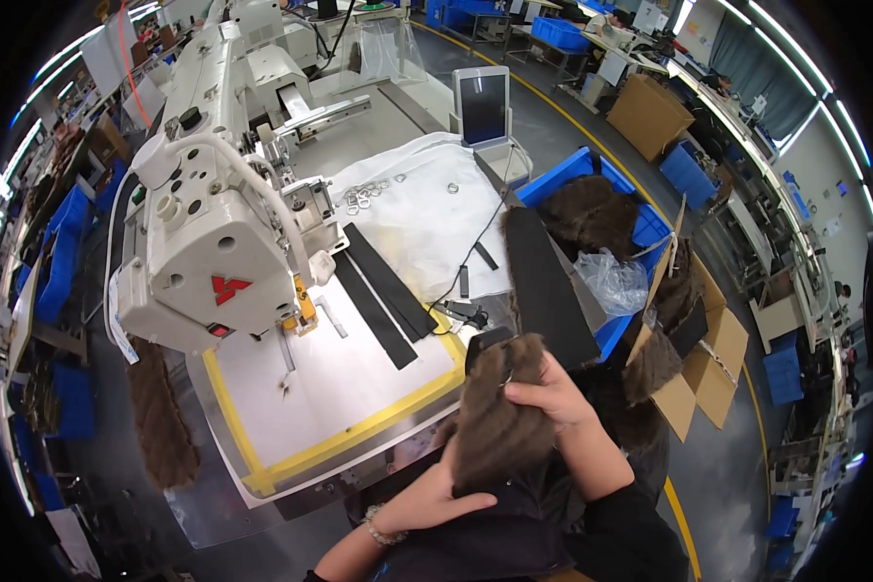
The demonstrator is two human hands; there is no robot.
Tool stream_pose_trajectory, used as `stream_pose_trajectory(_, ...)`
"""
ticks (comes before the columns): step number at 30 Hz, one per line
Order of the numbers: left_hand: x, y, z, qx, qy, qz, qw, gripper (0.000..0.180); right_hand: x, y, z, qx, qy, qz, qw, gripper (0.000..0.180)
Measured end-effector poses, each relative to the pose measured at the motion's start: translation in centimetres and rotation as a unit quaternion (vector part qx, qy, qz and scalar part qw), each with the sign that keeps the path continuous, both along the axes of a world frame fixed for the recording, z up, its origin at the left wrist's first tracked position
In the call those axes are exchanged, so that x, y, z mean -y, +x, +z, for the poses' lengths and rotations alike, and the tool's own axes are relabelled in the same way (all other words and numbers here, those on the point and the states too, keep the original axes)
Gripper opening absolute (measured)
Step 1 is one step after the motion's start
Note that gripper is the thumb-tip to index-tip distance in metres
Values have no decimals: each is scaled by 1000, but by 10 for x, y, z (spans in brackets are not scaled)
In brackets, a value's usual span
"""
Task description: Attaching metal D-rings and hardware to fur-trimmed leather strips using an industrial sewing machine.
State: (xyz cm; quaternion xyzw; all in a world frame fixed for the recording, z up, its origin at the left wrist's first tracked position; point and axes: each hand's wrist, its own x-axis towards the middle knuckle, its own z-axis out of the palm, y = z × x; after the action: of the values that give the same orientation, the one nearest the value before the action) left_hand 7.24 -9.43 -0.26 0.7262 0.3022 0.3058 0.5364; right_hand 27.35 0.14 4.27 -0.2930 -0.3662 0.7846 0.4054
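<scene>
Fur piece, brown, pile toward me, is between my two hands, off the front right corner of the taped white plate. Long axis runs steeply from near-left up to far-right, not square to the plate edge.

Right hand has the far right edge pinched: thumb across the face, fingers hidden behind. It's the nearer one to the far end; something small and silvery by the thumb tip, can't make out what. Left hand is at the near-left end, thumb out along the lower edge, fingers behind the fur. Can't tell if those are closed or just propping it.

Sewing machine head is over to the left, well apart from the fur. Two black strips lie between, on the plate. Blue bin with more fur is off to the right.
</scene>
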Motion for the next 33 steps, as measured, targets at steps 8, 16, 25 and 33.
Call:
stream_pose_trajectory(8, -3, 37, -8, 38, -261, -50, 963, 55, -22, 85, 30, 29, 160, -196, 967, 68)
stream_pose_trajectory(16, -16, 31, 11, 124, -229, 19, 965, 52, -203, 223, 110, 189, 215, -290, 913, 44)
stream_pose_trajectory(25, -13, 22, 3, 124, -222, 71, 965, 54, -341, 313, -62, 741, 106, -367, 552, 87)
stream_pose_trajectory(33, -9, -1, 10, 40, -178, 58, 982, 45, -309, 263, -93, 752, 144, -52, 642, 74)
